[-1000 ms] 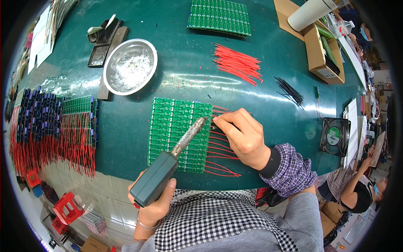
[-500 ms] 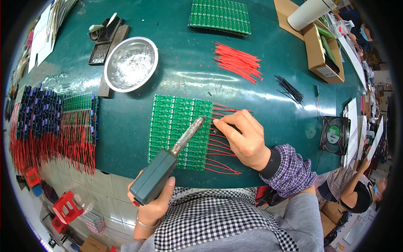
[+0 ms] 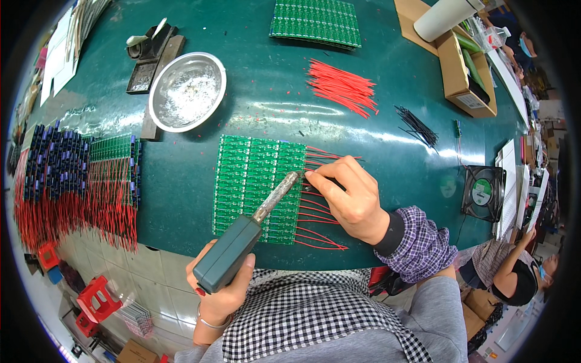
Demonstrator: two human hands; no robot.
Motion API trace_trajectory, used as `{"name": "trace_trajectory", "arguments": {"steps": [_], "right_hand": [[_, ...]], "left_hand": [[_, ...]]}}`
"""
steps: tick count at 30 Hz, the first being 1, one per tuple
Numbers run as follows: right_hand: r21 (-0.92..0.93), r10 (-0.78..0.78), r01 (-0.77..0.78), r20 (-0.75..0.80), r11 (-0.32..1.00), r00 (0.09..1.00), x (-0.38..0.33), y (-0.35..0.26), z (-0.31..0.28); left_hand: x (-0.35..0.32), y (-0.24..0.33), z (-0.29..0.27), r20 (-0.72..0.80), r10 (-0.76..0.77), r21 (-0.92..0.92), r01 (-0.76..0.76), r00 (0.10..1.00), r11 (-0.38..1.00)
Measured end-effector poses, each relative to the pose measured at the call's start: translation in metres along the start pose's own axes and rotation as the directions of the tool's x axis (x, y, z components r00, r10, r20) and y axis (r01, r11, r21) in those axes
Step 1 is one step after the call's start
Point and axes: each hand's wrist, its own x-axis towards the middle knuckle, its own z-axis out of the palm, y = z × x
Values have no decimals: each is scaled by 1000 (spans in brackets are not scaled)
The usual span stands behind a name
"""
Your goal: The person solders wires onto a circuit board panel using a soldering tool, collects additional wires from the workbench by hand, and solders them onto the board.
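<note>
A green circuit board panel (image 3: pixel 233 181) lies before me on the table, and thin red wires (image 3: pixel 319 243) stick out from its right edge. My left hand (image 3: pixel 229 296) is wrapped round the dark green body of a soldering gun (image 3: pixel 230 254). Its metal tip reaches the upper right part of the panel, close to the edge. Beside that tip, my right hand (image 3: pixel 358 202) has thumb and forefinger pinched together at the panel's edge on a thin wire, which the fingers mostly hide.
Loose red wires (image 3: pixel 342 88) and black wires (image 3: pixel 416 127) lie beyond the panel. More boards (image 3: pixel 316 23) are stacked at the back. A metal bowl (image 3: pixel 187 91) stands left, wired boards (image 3: pixel 57 163) at far left, a small fan (image 3: pixel 483 187) at right.
The soldering gun has shifted slightly right, its tip now nearer the panel's edge and my right fingertips. My right hand has hardly moved and keeps its pinch.
</note>
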Motion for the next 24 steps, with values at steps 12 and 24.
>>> {"name": "trace_trajectory", "arguments": {"steps": [12, 24], "right_hand": [[-16, 9, -9, 4, 1000, 1000, -1, 0, 1], [-18, 6, -6, -11, 1000, 1000, -1, -1, 3]], "left_hand": [[-8, -5, -3, -68, 38, 14, -37, 997, 999], [-11, -4, -2, -85, -19, -41, 16, 996, 999]]}}
